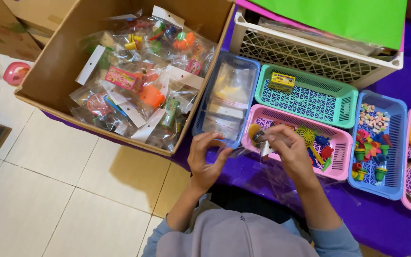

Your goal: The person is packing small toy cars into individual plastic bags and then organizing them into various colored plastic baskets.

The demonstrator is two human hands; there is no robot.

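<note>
Hands over purple cloth [396, 223], left hand [205, 159] and right hand [288, 147] pinching a clear plastic bag [243, 152], beside pink basket [338, 169]

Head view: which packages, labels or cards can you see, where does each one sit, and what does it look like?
Clear toy bags: heaped in the cardboard box, upper left; white card headers, bright toys inside.
Pink printed pack: flat rectangle among those bags.
Small yellow box: in the green basket, dark printed face.
Clear bag: between left hand and right hand, see-through.
</note>
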